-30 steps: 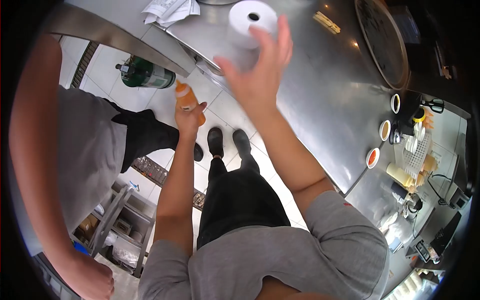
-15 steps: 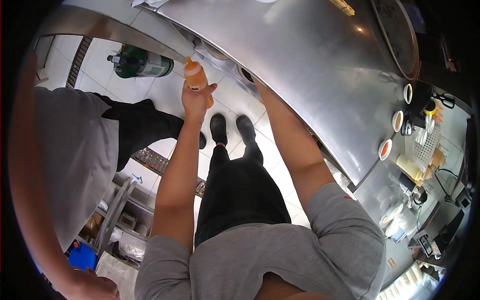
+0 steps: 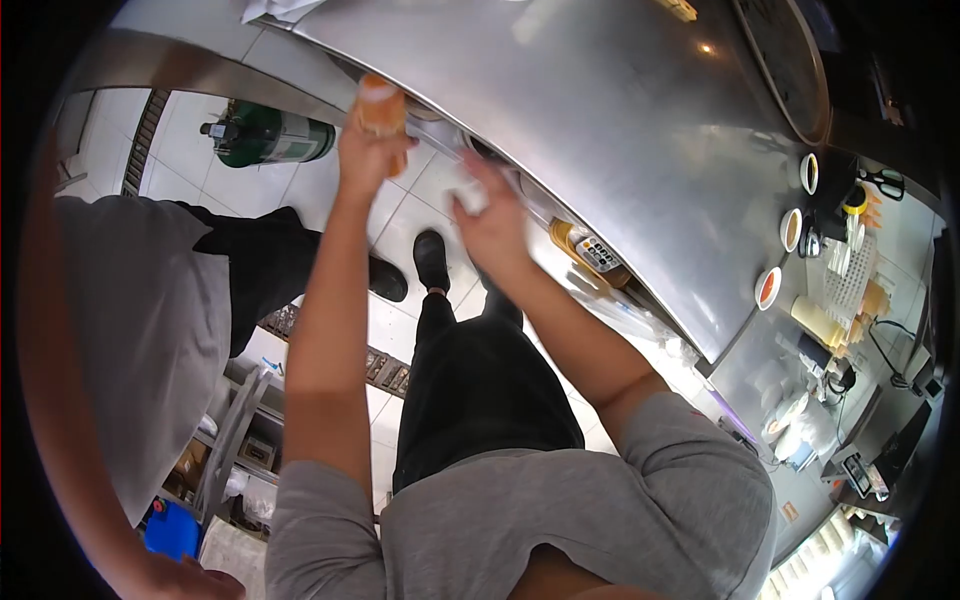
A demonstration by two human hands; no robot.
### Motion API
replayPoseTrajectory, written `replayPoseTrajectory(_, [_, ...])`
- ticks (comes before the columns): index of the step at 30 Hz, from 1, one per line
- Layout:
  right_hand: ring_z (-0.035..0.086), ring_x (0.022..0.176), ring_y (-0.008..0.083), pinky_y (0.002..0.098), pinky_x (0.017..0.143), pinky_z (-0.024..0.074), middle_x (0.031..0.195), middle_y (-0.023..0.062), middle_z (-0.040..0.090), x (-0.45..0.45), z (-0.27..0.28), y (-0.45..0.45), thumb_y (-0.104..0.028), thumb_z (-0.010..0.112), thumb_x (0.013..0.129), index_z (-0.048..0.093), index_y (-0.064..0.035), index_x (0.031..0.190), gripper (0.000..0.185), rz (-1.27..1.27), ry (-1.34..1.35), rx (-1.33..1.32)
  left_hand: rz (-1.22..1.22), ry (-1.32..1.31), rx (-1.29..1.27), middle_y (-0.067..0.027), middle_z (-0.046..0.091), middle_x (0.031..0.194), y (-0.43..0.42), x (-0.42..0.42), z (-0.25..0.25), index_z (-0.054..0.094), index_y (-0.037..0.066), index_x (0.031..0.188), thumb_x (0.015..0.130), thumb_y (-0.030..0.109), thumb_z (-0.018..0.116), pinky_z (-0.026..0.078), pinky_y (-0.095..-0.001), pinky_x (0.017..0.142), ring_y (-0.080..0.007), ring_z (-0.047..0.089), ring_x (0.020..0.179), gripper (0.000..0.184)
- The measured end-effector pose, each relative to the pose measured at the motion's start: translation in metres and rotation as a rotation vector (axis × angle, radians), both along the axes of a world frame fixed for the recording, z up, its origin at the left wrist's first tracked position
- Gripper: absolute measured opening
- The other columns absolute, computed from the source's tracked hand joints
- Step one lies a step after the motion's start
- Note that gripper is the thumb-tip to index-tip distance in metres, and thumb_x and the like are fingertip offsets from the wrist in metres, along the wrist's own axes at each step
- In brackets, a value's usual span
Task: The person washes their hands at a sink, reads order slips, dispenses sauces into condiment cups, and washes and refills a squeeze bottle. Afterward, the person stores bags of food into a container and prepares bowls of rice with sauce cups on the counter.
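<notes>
My left hand (image 3: 368, 155) is wrapped round an orange squeeze bottle (image 3: 381, 107), slightly blurred, near the front edge of the steel counter (image 3: 620, 130). To its right, my right hand (image 3: 492, 222) has its fingers apart and nothing in it, below the counter's edge. Beneath that edge a shelf or drawer space shows, and a yellow item with a keypad (image 3: 597, 254) lies in it.
A co-worker (image 3: 140, 300) stands at the left. A green gas cylinder (image 3: 272, 133) is on the floor. Small sauce cups (image 3: 768, 288) line the counter's right side, near a round tray (image 3: 790, 70). A shelving unit (image 3: 225, 450) stands at lower left.
The orange bottle in my left hand has moved up towards the counter edge. My right hand left the white roll, went under the counter edge and has drawn back. The space beneath is now more exposed.
</notes>
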State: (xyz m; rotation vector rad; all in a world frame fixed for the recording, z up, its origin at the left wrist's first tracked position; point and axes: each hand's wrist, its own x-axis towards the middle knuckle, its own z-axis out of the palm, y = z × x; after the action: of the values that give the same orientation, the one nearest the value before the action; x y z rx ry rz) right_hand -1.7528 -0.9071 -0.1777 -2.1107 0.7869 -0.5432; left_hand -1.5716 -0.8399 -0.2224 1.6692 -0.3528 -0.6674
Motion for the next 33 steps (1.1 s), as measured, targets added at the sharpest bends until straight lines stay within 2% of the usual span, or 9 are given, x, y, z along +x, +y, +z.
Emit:
replayPoseTrajectory(2, [0.063, 0.094, 0.0249, 0.0362, 0.082, 0.0512, 0.11, 0.0111, 0.063, 0.034, -0.02, 0.01, -0.027, 0.063, 0.086, 0.047, -0.0043, 0.13, 0.052, -0.014, 0.072, 1.043, -0.255, -0.425, 0.108, -0.0103, 0.064, 0.091, -0.021, 0.033, -0.012, 0.058, 0.0, 0.108, 0.059, 0.01, 0.075, 0.049, -0.0333, 0.08, -0.0253, 0.061, 0.086, 0.053])
replayPoseTrajectory(5, [0.058, 0.104, 0.0267, 0.0423, 0.088, 0.0499, 0.113, 0.01, 0.059, 0.095, -0.028, -0.011, -0.027, 0.063, 0.087, 0.045, -0.0042, 0.13, 0.052, -0.424, -0.126, 1.487, -0.588, -0.749, 0.302, -0.0116, 0.065, 0.093, -0.047, 0.077, -0.022, 0.06, 0.0, 0.107, 0.063, 0.016, 0.075, 0.05, -0.035, 0.079, -0.0268, 0.062, 0.087, 0.049])
replayPoseTrajectory(8, [0.058, 0.106, 0.0257, 0.0445, 0.089, 0.0505, 0.118, 0.0094, 0.056, 0.122, -0.124, -0.032, -0.034, 0.052, 0.094, 0.048, -0.006, 0.125, 0.041, -0.409, -0.562, 1.657, -0.51, -0.116, 0.325, -0.01, 0.065, 0.098, -0.056, 0.091, -0.003, 0.06, 0.002, 0.107, 0.067, 0.017, 0.074, 0.051, -0.0367, 0.076, -0.0244, 0.062, 0.088, 0.045])
replayPoseTrajectory(10, [0.058, 0.106, 0.025, 0.0442, 0.089, 0.0512, 0.119, 0.0083, 0.055, 0.126, -0.109, -0.031, -0.034, 0.047, 0.097, 0.049, -0.0085, 0.122, 0.036, -0.339, -0.649, 1.528, -0.427, 0.306, 0.329, -0.009, 0.064, 0.101, -0.061, 0.093, 0.008, 0.06, 0.003, 0.106, 0.07, 0.018, 0.073, 0.052, -0.0378, 0.074, -0.0229, 0.062, 0.088, 0.042])
replayPoseTrajectory(13, [0.058, 0.106, 0.0246, 0.0431, 0.088, 0.0519, 0.119, 0.0075, 0.055, 0.113, -0.073, -0.021, -0.033, 0.047, 0.097, 0.047, -0.0102, 0.122, 0.034, -0.323, -0.648, 1.526, -0.194, 0.521, 0.168, -0.0115, 0.065, 0.096, -0.04, 0.065, 0.03, 0.059, -0.001, 0.11, 0.063, 0.013, 0.073, 0.052, -0.035, 0.078, -0.0233, 0.063, 0.09, 0.051])
replayPoseTrajectory(17, [0.062, 0.101, 0.0254, 0.0418, 0.086, 0.0538, 0.12, 0.0089, 0.053, 0.068, -0.039, -0.001, -0.024, 0.057, 0.094, 0.045, -0.011, 0.124, 0.036, -0.33, -0.536, 1.655, -0.152, 0.36, 0.023, -0.0091, 0.057, 0.101, 0.013, 0.005, 0.066, 0.046, 0.002, 0.12, 0.06, 0.006, 0.067, 0.05, -0.0343, 0.082, -0.0232, 0.059, 0.095, 0.063])
replayPoseTrajectory(25, [0.06, 0.106, 0.029, 0.0452, 0.079, 0.0571, 0.128, 0.0108, 0.048, -0.026, 0.023, 0.039, -0.033, 0.062, 0.091, 0.029, -0.0109, 0.138, 0.061, -0.022, -0.163, 1.73, 0.037, 0.095, -0.008, -0.0093, 0.05, 0.111, 0.106, -0.125, 0.126, 0.034, 0.005, 0.133, 0.054, 0.006, 0.066, 0.046, -0.0332, 0.09, -0.024, 0.055, 0.102, 0.086])
replayPoseTrajectory(31, [0.061, 0.105, 0.03, 0.0444, 0.079, 0.0585, 0.121, 0.0132, 0.054, -0.033, 0.011, -0.021, -0.026, 0.058, 0.094, 0.043, -0.0021, 0.128, 0.044, 0.111, 0.075, 1.614, 0.177, 0.002, -0.031, -0.0127, 0.034, 0.132, 0.065, -0.15, 0.07, 0.039, 0.0, 0.131, 0.051, 0.006, 0.071, 0.043, -0.0327, 0.097, -0.0259, 0.047, 0.116, 0.086])
replayPoseTrajectory(33, [0.062, 0.103, 0.0314, 0.0435, 0.079, 0.0588, 0.122, 0.016, 0.054, -0.025, 0.023, -0.039, -0.022, 0.055, 0.095, 0.045, 0.001, 0.124, 0.039, 0.107, 0.142, 1.48, 0.234, 0.278, -0.227, -0.0118, 0.033, 0.131, 0.055, -0.137, 0.07, 0.042, -0.001, 0.128, 0.051, 0.007, 0.072, 0.043, -0.0334, 0.096, -0.0256, 0.046, 0.115, 0.083])
